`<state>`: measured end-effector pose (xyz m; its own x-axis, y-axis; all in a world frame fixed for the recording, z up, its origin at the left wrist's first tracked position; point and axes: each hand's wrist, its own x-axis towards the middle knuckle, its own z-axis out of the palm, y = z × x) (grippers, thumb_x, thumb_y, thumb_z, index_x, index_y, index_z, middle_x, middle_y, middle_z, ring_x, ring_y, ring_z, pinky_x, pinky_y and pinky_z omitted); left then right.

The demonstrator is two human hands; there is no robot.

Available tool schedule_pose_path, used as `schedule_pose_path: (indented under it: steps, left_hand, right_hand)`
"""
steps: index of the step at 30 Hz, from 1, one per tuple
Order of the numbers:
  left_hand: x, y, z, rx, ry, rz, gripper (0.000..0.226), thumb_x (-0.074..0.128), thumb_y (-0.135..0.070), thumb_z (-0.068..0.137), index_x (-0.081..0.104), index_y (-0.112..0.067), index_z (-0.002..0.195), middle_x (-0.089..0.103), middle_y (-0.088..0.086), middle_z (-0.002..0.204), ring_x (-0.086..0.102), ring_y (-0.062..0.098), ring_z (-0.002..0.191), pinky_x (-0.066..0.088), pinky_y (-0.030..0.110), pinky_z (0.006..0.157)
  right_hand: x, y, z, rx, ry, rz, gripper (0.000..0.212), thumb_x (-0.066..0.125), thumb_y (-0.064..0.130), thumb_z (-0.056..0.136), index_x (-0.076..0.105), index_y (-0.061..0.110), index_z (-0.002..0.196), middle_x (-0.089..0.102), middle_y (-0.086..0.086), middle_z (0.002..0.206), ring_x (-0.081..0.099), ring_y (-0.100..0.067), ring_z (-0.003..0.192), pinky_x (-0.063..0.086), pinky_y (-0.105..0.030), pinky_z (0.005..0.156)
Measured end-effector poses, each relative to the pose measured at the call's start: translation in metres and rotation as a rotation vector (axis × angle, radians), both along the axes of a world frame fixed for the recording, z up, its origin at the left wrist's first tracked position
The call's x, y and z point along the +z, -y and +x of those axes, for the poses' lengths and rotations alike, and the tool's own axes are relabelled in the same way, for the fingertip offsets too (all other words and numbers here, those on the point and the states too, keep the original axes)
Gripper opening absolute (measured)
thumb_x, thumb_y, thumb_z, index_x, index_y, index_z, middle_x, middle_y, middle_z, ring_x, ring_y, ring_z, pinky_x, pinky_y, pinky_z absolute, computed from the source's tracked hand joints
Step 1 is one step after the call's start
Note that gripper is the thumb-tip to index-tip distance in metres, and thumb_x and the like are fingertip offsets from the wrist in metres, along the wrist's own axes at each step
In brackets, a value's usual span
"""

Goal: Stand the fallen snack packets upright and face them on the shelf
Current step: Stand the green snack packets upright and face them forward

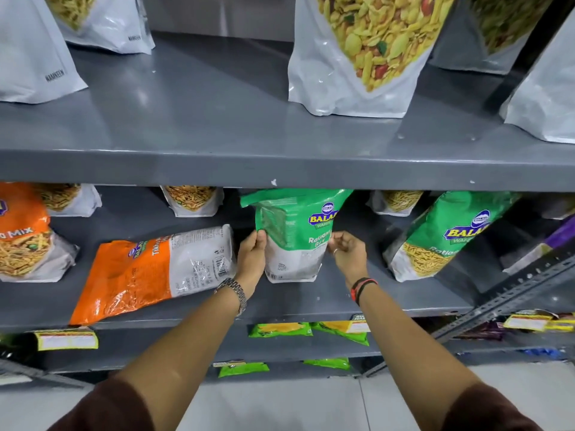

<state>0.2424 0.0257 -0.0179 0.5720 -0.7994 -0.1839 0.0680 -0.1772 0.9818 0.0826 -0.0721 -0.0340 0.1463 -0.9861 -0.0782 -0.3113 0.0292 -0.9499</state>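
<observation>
On the middle shelf (280, 303), an orange packet (149, 272) lies flat on its face, label turned away, still to be stood up. Just right of it the left hand (252, 256) has its grip pinched on the left edge of the green packet (295, 234), which stands upright near the shelf's middle; the right hand (347, 250) pinches the opposite edge. To finish well, I judge the base should be squared flat and the printed front turned fully outward before letting go. Further right, another green packet (441, 237) leans.
</observation>
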Motion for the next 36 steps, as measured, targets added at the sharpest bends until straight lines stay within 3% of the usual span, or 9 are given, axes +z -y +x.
schedule_pose_path:
  steps: [4, 8, 12, 16, 20, 24, 29, 33, 36]
  left_hand:
    - [-0.008, -0.009, -0.001, -0.065, 0.019, 0.209, 0.057, 0.037, -0.045, 0.095, 0.034, -0.017, 0.144, 0.044, 0.004, 0.146, 0.041, 0.02, 0.133, 0.032, 0.029, 0.108]
    - [-0.02, -0.026, -0.02, -0.173, -0.106, 0.307, 0.079, 0.04, -0.054, 0.09, 0.003, -0.021, 0.151, 0.019, -0.005, 0.158, 0.028, 0.02, 0.143, 0.023, 0.038, 0.119]
    - [-0.017, -0.018, -0.039, -0.09, -0.265, 0.235, 0.048, 0.037, -0.046, 0.094, 0.038, -0.017, 0.133, 0.043, 0.006, 0.141, 0.044, 0.019, 0.123, 0.034, 0.033, 0.105]
    - [-0.002, 0.003, -0.043, -0.029, -0.254, 0.195, 0.054, 0.031, -0.044, 0.096, 0.036, -0.015, 0.141, 0.044, 0.005, 0.147, 0.044, 0.022, 0.133, 0.033, 0.042, 0.114]
    - [0.012, 0.023, -0.041, 0.054, -0.286, 0.186, 0.052, 0.028, -0.044, 0.097, 0.063, -0.009, 0.113, 0.064, 0.012, 0.121, 0.067, 0.017, 0.09, 0.051, 0.024, 0.082]
    - [0.01, 0.028, -0.031, 0.049, -0.317, 0.148, 0.044, 0.028, -0.043, 0.097, 0.065, -0.021, 0.085, 0.072, 0.001, 0.08, 0.066, 0.001, 0.045, 0.046, 0.01, 0.039]
    - [0.001, 0.011, -0.024, 0.108, -0.144, 0.281, 0.057, 0.029, -0.05, 0.095, 0.053, -0.012, 0.129, 0.055, 0.013, 0.136, 0.054, 0.025, 0.119, 0.041, 0.032, 0.098]
    - [-0.016, -0.022, -0.045, 0.187, -0.151, 0.262, 0.055, 0.034, -0.045, 0.095, 0.043, -0.008, 0.135, 0.046, 0.014, 0.144, 0.044, 0.03, 0.13, 0.034, 0.032, 0.099]
    - [-0.021, -0.036, -0.068, 0.147, -0.272, 0.253, 0.057, 0.034, -0.046, 0.095, 0.039, -0.009, 0.138, 0.04, 0.009, 0.148, 0.038, 0.026, 0.135, 0.031, 0.039, 0.111]
  right_hand:
    - [0.001, 0.0, -0.002, 0.089, 0.033, 0.034, 0.027, 0.038, 0.005, 0.097, 0.062, -0.008, 0.099, 0.059, -0.014, 0.082, 0.049, -0.021, 0.074, 0.042, -0.033, 0.073]
    - [0.003, -0.012, -0.014, 0.109, 0.032, 0.11, 0.037, 0.036, 0.02, 0.1, 0.061, -0.007, 0.101, 0.065, -0.023, 0.096, 0.056, -0.024, 0.086, 0.049, -0.048, 0.089]
    - [0.006, -0.037, -0.026, 0.137, 0.064, 0.146, 0.035, 0.039, 0.024, 0.099, 0.063, 0.012, 0.076, 0.063, -0.004, 0.07, 0.059, -0.018, 0.067, 0.052, -0.046, 0.082]
    - [0.001, -0.068, -0.027, 0.186, 0.045, 0.136, 0.032, 0.04, 0.025, 0.098, 0.067, 0.015, 0.082, 0.069, -0.008, 0.084, 0.068, -0.027, 0.083, 0.054, -0.05, 0.088]
    - [0.001, -0.086, -0.015, 0.282, 0.054, 0.088, 0.031, 0.04, 0.024, 0.098, 0.07, 0.014, 0.097, 0.072, -0.013, 0.098, 0.066, -0.026, 0.096, 0.05, -0.05, 0.094]
    - [0.005, -0.092, -0.009, 0.401, 0.021, 0.012, 0.034, 0.038, 0.024, 0.099, 0.066, 0.014, 0.116, 0.069, -0.002, 0.116, 0.062, -0.017, 0.11, 0.05, -0.036, 0.098]
    - [0.004, -0.069, -0.031, 0.324, -0.022, 0.025, 0.036, 0.038, 0.029, 0.098, 0.069, 0.015, 0.11, 0.071, -0.002, 0.108, 0.062, -0.015, 0.1, 0.047, -0.026, 0.087]
    - [0.014, -0.029, -0.032, 0.115, 0.133, 0.171, 0.039, 0.036, 0.034, 0.098, 0.062, 0.009, 0.113, 0.062, -0.013, 0.127, 0.055, -0.025, 0.12, 0.04, -0.042, 0.108]
    - [0.035, -0.001, -0.013, 0.124, 0.236, 0.329, 0.065, 0.022, 0.054, 0.095, 0.034, 0.013, 0.144, 0.039, -0.007, 0.151, 0.037, -0.024, 0.139, 0.025, -0.044, 0.118]
